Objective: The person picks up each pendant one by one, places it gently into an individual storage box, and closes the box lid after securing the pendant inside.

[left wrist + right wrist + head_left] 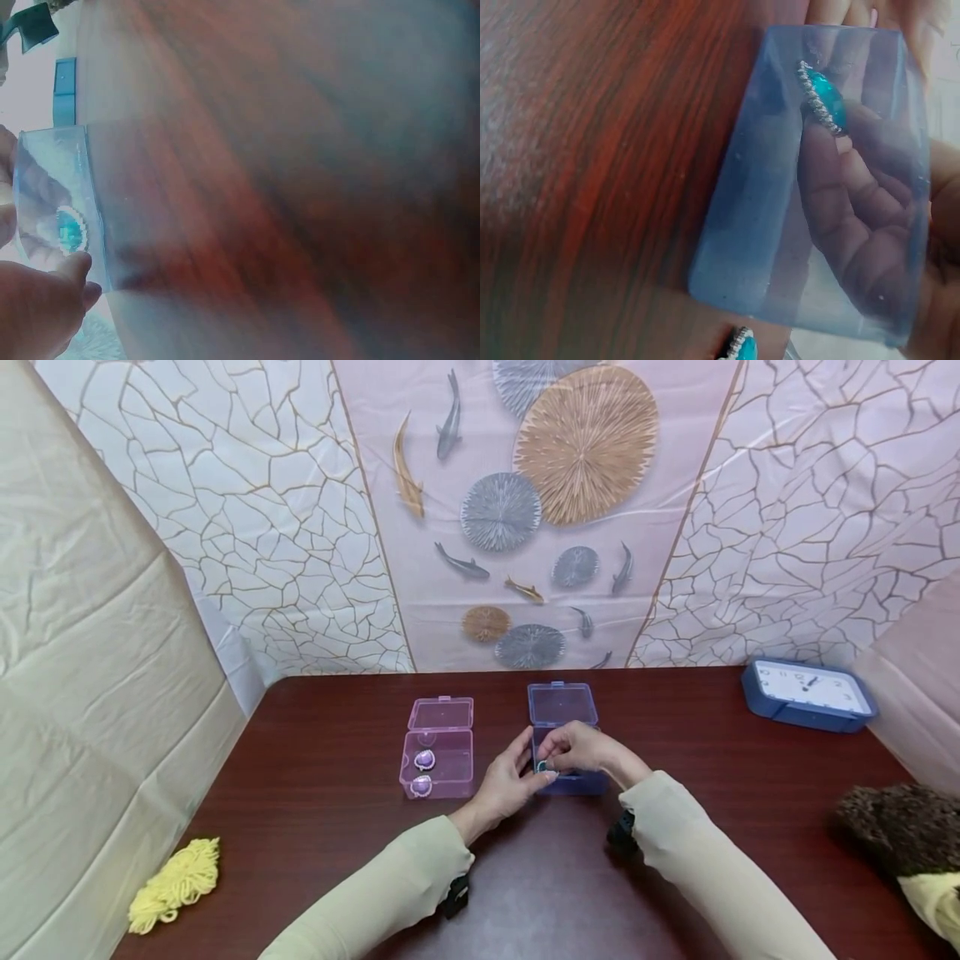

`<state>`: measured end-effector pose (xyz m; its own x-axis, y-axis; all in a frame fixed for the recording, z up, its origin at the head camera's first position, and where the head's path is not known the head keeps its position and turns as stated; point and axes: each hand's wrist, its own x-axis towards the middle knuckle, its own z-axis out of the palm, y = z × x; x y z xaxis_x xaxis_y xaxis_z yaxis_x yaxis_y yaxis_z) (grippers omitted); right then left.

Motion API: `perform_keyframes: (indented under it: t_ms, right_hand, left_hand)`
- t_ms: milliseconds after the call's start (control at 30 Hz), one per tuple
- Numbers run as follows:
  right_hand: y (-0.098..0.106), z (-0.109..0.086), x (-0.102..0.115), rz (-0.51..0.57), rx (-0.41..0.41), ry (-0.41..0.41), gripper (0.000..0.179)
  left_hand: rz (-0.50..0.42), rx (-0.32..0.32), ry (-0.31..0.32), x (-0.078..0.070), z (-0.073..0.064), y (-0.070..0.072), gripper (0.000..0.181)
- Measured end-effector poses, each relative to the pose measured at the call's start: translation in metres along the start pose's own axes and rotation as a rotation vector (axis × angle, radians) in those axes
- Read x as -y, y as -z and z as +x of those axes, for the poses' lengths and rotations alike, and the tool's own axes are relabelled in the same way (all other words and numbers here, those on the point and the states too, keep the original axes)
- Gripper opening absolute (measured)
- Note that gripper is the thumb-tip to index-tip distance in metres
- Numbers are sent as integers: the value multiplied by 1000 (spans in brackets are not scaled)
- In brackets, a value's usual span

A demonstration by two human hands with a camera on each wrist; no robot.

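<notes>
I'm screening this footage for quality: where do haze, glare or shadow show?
Head view: pale sheen on the table between the forearms; left wrist: table hazy and blurred, dark shadow beside the blue box; right wrist: whitish glare at the table's left, right hand tinted bluish through the box.

We see a shiny table point(510, 893) that looks like wood, with streaky grain. The blue box point(573, 785) and the pink box point(450, 787) look like smooth, see-through plastic. The blue-green gem point(830, 100) is glossy, with a bumpy, silvery edge. The clock point(810, 692) looks like plastic. We see stringy yarn point(177, 881), creased wall cloth point(525, 543) and dull cloth sleeves point(375, 893).
</notes>
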<state>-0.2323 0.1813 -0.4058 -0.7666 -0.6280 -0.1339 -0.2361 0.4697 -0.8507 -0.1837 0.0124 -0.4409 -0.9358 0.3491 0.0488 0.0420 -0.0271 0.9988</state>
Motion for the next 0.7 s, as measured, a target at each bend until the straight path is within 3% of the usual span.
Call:
perform_keyframes:
  t_ms: [133,400,700]
  right_hand:
    - [-1,1,-1,-53,15,36,11]
    - [-5,2,1,-128,-56,-27,9]
    - [-10,1,4,-234,-91,9,8]
  left_hand:
    - [22,-6,0,0,0,0,75]
    - [51,-13,-6,1,0,0,75]
    - [65,-16,7,0,0,0,75]
